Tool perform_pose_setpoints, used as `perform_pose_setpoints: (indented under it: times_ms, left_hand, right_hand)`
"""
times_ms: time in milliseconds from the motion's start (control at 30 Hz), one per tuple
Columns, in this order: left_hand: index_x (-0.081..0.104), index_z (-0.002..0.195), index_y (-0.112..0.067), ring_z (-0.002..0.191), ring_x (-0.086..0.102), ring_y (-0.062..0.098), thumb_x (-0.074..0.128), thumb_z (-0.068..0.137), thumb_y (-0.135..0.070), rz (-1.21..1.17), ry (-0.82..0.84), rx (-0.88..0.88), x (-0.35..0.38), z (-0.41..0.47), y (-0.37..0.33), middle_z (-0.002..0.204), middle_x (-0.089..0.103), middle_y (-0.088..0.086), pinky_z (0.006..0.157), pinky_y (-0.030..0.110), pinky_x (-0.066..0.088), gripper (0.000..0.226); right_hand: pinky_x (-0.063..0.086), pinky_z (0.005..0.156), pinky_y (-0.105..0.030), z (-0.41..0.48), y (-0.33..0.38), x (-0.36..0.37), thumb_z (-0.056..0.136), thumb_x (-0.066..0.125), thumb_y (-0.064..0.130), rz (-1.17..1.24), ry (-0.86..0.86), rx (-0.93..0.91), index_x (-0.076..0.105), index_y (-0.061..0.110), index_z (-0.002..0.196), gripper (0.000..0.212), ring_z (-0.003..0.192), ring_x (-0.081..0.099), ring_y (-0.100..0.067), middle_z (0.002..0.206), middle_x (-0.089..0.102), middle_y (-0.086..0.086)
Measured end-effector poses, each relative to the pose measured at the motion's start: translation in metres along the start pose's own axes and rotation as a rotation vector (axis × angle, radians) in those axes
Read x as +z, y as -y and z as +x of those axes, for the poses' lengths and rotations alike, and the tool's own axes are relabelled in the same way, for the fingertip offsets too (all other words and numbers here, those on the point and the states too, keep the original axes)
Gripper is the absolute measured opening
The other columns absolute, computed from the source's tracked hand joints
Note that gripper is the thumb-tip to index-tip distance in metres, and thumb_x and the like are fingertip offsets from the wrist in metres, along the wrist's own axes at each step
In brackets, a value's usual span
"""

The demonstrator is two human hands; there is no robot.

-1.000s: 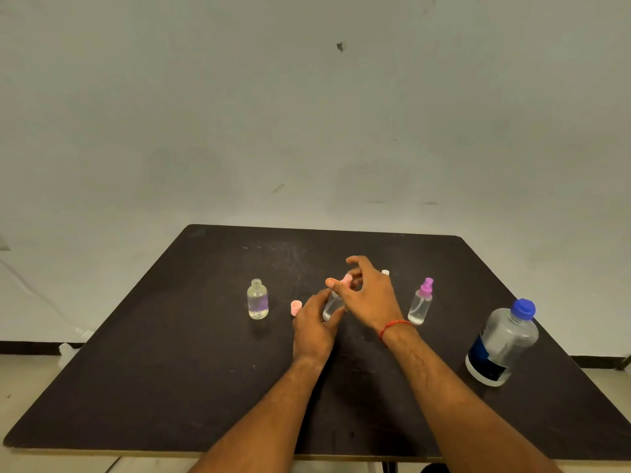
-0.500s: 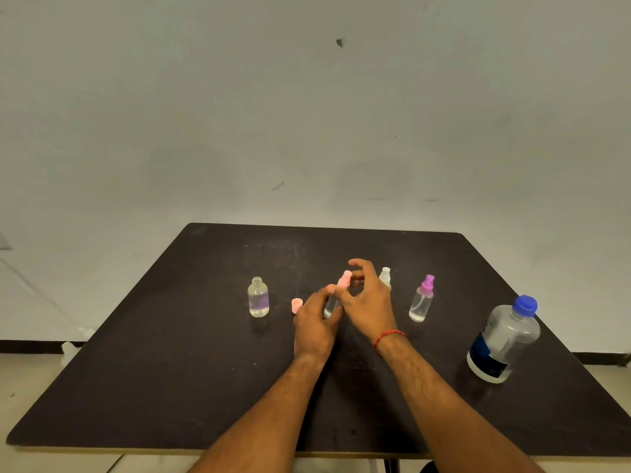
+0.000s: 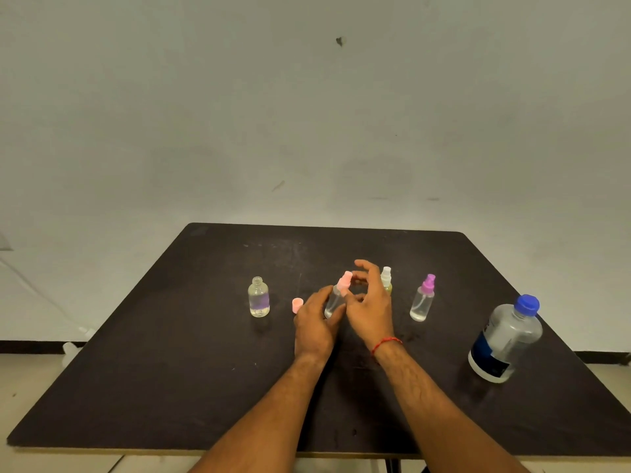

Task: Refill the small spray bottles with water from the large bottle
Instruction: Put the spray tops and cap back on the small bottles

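Observation:
On the dark table (image 3: 205, 370), my left hand (image 3: 316, 324) grips the body of a small clear spray bottle (image 3: 333, 303), which leans slightly right. My right hand (image 3: 370, 310) curls its thumb and fingertips round that bottle's pink spray head (image 3: 345, 280). A white-headed spray bottle (image 3: 386, 276) with yellowish contents stands just behind my right hand. A purple-headed spray bottle (image 3: 423, 300) stands to the right, nearly empty. The large water bottle (image 3: 505, 339) with a blue cap stands at the far right, capped and untouched.
An uncapped clear bottle (image 3: 258, 298) with a purple label stands to the left. A loose pink cap (image 3: 297, 305) lies between it and my left hand. A pale wall rises behind the table; floor shows past both side edges.
My right hand's fingers have shifted round the pink spray head, and the white-headed bottle behind it has come into fuller view. My left hand keeps its grip on the bottle.

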State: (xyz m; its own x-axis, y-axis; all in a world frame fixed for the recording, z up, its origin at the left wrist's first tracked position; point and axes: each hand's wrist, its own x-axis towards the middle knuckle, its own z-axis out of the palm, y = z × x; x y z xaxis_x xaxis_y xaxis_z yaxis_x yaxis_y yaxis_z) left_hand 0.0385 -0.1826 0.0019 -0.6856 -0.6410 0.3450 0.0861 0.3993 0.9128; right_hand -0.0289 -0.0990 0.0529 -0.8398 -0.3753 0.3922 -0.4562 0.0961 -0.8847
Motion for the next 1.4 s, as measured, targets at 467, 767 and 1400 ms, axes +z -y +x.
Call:
perform_pose_setpoints:
  times_ms: [467,767,1400]
  left_hand:
    - [0.069,0.121,-0.027,0.104,0.067,0.002,0.069,0.094,-0.026,0.022,-0.018,-0.001,0.001,0.0,-0.002,0.107,0.071,-0.013,0.099,0.04,0.055,0.027]
    - [0.07,0.112,-0.032,0.103,0.066,-0.001,0.071,0.094,-0.025,0.041,-0.023,-0.004,0.002,0.001,-0.002,0.102,0.072,-0.015,0.116,0.044,0.04,0.02]
    - [0.067,0.124,-0.027,0.105,0.066,0.0,0.071,0.095,-0.027,0.042,0.01,-0.015,0.0,0.002,-0.003,0.111,0.071,-0.014,0.09,0.02,0.054,0.029]
  right_hand:
    - [0.055,0.079,-0.021,0.003,0.0,0.005,0.085,0.073,0.016,0.008,-0.006,0.013,0.051,0.031,0.125,0.048,0.102,0.059,-0.002,0.105,0.06,0.016]
    - [0.048,0.06,-0.012,0.005,0.004,0.006,0.078,0.081,0.024,-0.056,-0.059,0.035,0.057,0.03,0.11,0.041,0.075,0.06,-0.003,0.08,0.06,0.01]
    - [0.055,0.087,-0.025,0.015,0.004,-0.001,0.085,0.072,0.007,0.024,0.13,0.083,0.069,0.022,0.11,0.029,0.105,0.063,-0.007,0.108,0.069,0.009]
